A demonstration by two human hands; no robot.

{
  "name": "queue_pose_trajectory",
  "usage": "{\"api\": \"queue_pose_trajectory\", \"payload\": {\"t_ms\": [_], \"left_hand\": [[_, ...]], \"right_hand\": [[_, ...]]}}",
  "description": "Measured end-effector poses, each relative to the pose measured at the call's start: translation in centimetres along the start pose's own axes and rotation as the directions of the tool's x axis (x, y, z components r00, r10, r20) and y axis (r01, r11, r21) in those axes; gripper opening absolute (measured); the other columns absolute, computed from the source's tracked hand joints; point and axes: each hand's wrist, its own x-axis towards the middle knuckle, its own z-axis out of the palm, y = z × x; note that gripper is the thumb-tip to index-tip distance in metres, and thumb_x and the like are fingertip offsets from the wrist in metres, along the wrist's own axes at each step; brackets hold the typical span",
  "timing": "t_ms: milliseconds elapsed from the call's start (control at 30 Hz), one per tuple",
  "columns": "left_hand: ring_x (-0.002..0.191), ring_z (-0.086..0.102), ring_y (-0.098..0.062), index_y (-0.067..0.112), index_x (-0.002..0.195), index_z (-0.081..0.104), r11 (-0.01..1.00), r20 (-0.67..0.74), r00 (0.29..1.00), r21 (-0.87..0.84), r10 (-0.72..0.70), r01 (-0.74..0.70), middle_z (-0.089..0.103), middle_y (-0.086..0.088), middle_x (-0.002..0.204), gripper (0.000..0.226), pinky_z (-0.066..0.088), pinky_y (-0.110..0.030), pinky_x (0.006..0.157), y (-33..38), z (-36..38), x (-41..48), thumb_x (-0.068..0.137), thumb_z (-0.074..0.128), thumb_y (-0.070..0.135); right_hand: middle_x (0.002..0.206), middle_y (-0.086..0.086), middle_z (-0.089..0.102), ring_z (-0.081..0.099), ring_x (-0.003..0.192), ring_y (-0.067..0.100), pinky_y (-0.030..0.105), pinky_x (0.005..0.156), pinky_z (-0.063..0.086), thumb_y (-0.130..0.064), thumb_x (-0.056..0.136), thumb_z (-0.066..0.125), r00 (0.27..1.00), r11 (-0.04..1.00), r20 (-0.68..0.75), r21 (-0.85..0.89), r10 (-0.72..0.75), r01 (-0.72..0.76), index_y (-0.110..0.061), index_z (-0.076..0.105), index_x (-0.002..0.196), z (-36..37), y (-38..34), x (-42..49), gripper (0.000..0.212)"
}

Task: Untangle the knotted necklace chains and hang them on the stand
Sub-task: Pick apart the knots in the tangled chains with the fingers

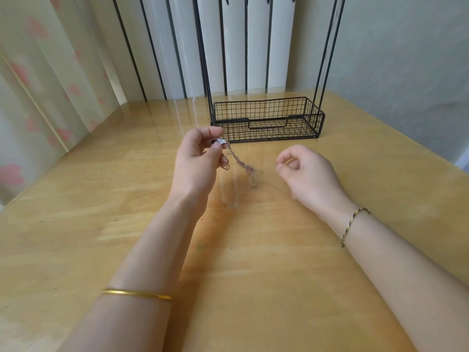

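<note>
On wooden table (127,224), before wire stand (266,120): tangled chains (241,163) dangling between hands, pinched by left hand (200,161); right hand (307,174) curled, thumb meeting forefinger, grip on strand unclear.

Wooden table (253,288), floral curtain (38,85), pale wall (406,59).

Thin gold bangle (137,293) on L forearm, braided black/yellow cord bracelet (351,224) on R wrist
</note>
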Motion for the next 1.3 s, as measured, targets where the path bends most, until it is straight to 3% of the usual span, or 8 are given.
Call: {"api": "queue_pose_trajectory", "payload": {"t_ms": [133, 300, 433, 567, 700, 800, 1067, 1300], "left_hand": [[0.061, 0.051, -0.008, 0.018, 0.099, 0.059, 1.000, 0.146, 0.989, -0.007, 0.021, -0.020, 0.055, -0.005, 0.091, 0.025, 0.048, -0.022, 0.071, 0.3, 0.7, -0.7, 0.095, 0.045, -0.002], [0.071, 0.052, -0.009, 0.020, 0.100, 0.061, 1.000, 0.241, 0.970, -0.003, 0.026, -0.026, 0.058, 0.000, 0.088, 0.025, 0.047, -0.027, 0.078, 0.4, 1.2, -1.1, 0.094, 0.048, 0.000], [0.077, 0.059, -0.006, 0.018, 0.101, 0.059, 0.999, 0.280, 0.959, -0.017, 0.036, -0.032, 0.065, 0.010, 0.076, 0.023, 0.048, -0.025, 0.080, 0.5, 1.5, -1.2, 0.094, 0.049, -0.001], [0.076, 0.061, -0.008, 0.014, 0.104, 0.057, 0.999, 0.308, 0.950, 0.003, 0.043, -0.046, 0.066, 0.008, 0.075, 0.021, 0.048, -0.027, 0.080, 0.5, 1.7, -1.4, 0.093, 0.049, -0.002], [0.073, 0.062, -0.007, 0.015, 0.105, 0.054, 0.999, 0.312, 0.949, 0.007, 0.036, -0.041, 0.064, 0.000, 0.080, 0.021, 0.049, -0.024, 0.077, 0.4, 1.8, -1.4, 0.093, 0.050, -0.002], [0.073, 0.063, -0.007, 0.015, 0.105, 0.053, 1.000, 0.319, 0.948, -0.008, 0.022, -0.020, 0.065, -0.004, 0.082, 0.021, 0.049, -0.023, 0.075, 0.5, 1.8, -1.4, 0.092, 0.053, -0.001], [0.076, 0.062, -0.014, 0.013, 0.106, 0.053, 0.975, 0.358, 0.925, -0.125, -0.129, 0.185, 0.064, -0.002, 0.077, 0.029, 0.048, -0.028, 0.077, 0.7, 1.8, -1.3, 0.083, 0.063, -0.003], [0.066, 0.063, -0.010, 0.013, 0.105, 0.054, 0.994, 0.326, 0.941, -0.026, -0.088, 0.102, 0.064, 0.006, 0.064, 0.032, 0.045, -0.023, 0.070, 0.7, 1.8, -1.3, 0.080, 0.067, -0.004]], "right_hand": [[0.095, -0.014, 0.064, 0.054, 0.091, 0.019, 0.031, 0.076, 0.045, -0.025, 0.086, 0.055, 0.989, 0.989, -0.090, -0.106, -0.116, 0.107, -0.031, 0.066, 0.095, 0.0, -0.7, -0.3, 0.015], [0.091, -0.009, 0.070, 0.063, 0.093, 0.006, 0.020, 0.085, 0.047, -0.010, 0.086, 0.059, 0.992, 0.922, -0.026, 0.367, -0.121, 0.122, -0.023, 0.070, 0.085, -0.3, -2.3, -0.8, 0.017], [0.088, 0.000, 0.072, 0.065, 0.085, 0.005, 0.009, 0.068, 0.042, -0.009, 0.087, 0.058, 0.990, 0.887, -0.031, 0.442, -0.138, 0.137, -0.017, 0.070, 0.090, -0.5, -2.3, -0.6, 0.014], [0.085, -0.002, 0.072, 0.064, 0.085, 0.009, 0.011, 0.066, 0.042, -0.017, 0.089, 0.060, 0.983, 0.903, -0.035, 0.391, -0.181, 0.180, -0.017, 0.072, 0.093, -0.8, -2.4, -0.4, 0.013], [0.081, 0.001, 0.073, 0.068, 0.082, 0.013, 0.030, 0.081, 0.054, -0.016, 0.082, 0.069, 0.978, 0.909, -0.013, 0.365, -0.209, 0.199, -0.016, 0.073, 0.092, -0.8, -2.3, -0.5, 0.011], [0.077, 0.001, 0.072, 0.067, 0.079, 0.015, 0.036, 0.079, 0.054, -0.014, 0.079, 0.071, 0.975, 0.921, -0.046, 0.321, -0.218, 0.221, -0.017, 0.073, 0.088, -0.7, -2.1, -0.4, 0.010], [0.074, -0.007, 0.068, 0.055, 0.067, -0.001, 0.013, 0.067, 0.043, -0.010, 0.077, 0.071, 0.971, 0.923, -0.131, 0.310, -0.197, 0.229, -0.016, 0.072, 0.074, -0.7, -2.2, -0.5, 0.006], [0.066, -0.010, 0.062, 0.050, 0.052, -0.006, 0.007, 0.053, 0.037, -0.007, 0.080, 0.068, 0.993, 0.843, -0.088, 0.525, -0.081, 0.115, -0.014, 0.068, 0.075, -0.6, -2.6, -0.8, 0.009]]}}
